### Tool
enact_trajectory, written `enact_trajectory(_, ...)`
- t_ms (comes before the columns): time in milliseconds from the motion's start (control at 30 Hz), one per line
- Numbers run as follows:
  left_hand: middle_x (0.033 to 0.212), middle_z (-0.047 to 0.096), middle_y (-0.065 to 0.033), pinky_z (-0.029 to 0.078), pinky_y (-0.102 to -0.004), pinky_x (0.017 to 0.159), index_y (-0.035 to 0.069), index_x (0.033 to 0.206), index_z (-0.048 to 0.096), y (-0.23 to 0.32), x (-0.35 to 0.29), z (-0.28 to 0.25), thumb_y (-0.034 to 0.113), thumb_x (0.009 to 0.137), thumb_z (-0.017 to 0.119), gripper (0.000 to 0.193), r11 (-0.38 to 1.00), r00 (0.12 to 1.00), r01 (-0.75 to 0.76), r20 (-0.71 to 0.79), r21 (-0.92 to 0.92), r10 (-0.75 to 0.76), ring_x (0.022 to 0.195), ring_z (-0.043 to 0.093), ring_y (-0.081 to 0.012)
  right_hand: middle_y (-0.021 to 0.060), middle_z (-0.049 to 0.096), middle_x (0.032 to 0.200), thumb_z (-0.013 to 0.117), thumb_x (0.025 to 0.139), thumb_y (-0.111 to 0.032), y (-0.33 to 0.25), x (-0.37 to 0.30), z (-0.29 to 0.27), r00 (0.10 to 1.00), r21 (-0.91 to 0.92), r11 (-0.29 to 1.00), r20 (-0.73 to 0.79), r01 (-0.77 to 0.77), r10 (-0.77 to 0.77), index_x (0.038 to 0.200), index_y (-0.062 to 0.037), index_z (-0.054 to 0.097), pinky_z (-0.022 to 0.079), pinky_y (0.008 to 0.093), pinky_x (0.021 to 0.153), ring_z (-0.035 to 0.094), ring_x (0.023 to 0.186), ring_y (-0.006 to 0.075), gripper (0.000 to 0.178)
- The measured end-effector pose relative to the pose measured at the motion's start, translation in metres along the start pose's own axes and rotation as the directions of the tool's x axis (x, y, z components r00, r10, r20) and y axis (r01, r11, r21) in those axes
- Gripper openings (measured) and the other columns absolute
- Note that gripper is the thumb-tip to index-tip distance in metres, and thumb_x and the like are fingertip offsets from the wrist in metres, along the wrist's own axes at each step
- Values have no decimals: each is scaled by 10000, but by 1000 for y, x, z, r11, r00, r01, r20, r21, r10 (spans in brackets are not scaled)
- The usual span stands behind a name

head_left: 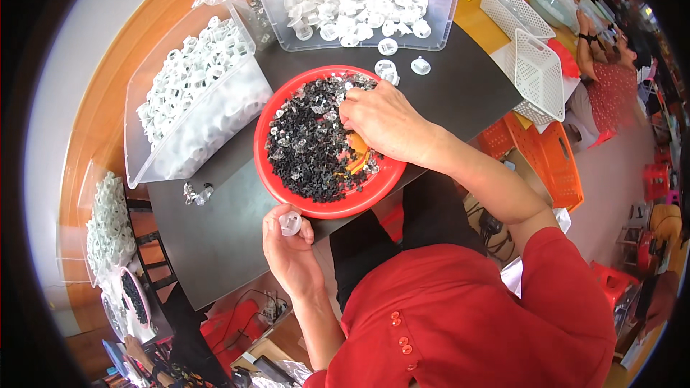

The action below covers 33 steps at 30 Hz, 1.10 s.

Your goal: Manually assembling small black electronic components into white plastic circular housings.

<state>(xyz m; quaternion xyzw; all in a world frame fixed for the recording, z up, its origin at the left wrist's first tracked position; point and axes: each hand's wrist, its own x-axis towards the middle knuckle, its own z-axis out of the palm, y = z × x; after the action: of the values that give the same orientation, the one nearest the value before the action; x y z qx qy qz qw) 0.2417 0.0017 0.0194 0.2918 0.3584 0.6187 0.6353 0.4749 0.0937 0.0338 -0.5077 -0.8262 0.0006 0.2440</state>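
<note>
My left hand (293, 250) is at the near rim of a red basin (267, 177), its fingers closed round a small round white translucent plastic piece (290, 223). Over the basin's right side reaches my right hand (381, 118), fingers bent together down at the contents. Whatever its fingertips hold is hidden. Many small black parts (305, 165) fill most of the basin, with small clear plastic pieces (327, 116) mixed among them. A patch of the basin's yellow and orange printed bottom shows below my right hand.
A clear bin (162, 162) of white ring-like parts stands left; another clear bin (442, 32) holds round white pieces behind. Loose round pieces (420, 65) lie on the dark table (208, 233). White baskets (539, 75), an orange crate (550, 162) and a seated person (614, 93) are right.
</note>
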Motion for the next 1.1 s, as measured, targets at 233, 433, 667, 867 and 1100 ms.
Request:
enact_trajectory(233,853,563,-26,360,-223,598,21,978,603,5,3,26,215,955,547,203,960,998,-66,-1,272,69,667,482,-88,76,660,839,683,838,-158,-16,0,-23,973,696,689,61,-202,224,867,-1,662,478,321,706,633,763,192,161)
enact_trajectory(433,880,607,-19,378,-210,597,33,958,632,-2,21,53,190,952,577,167,931,996,-53,83,360,25,654,479,-70,0,614,920,611,951,-167,-35,-8,-30,965,960,132,232,-248,121,983,1,631,457,217,743,558,850,58,172)
enact_trajectory(667,797,577,14,370,-204,589,31,967,638,-9,12,69,157,947,603,133,985,995,-20,101,173,2,648,465,-50,10,648,904,617,948,-173,-40,-18,-20,963,966,-38,259,-256,81,979,4,651,482,247,794,583,873,71,183)
enact_trajectory(867,879,611,-9,376,-197,605,40,1003,619,-12,6,72,129,925,622,119,969,990,-95,119,226,70,666,483,-59,-26,574,924,585,963,-150,-48,-22,-19,970,969,-119,227,-215,92,955,-24,626,439,219,758,533,857,39,133)
enact_trajectory(1100,879,595,-4,368,-217,608,44,955,627,-1,6,74,71,891,648,73,701,916,-399,218,592,337,684,484,-73,-16,581,920,576,964,-143,-49,-25,-31,980,987,7,159,-161,119,948,-9,625,446,227,743,537,840,46,143)
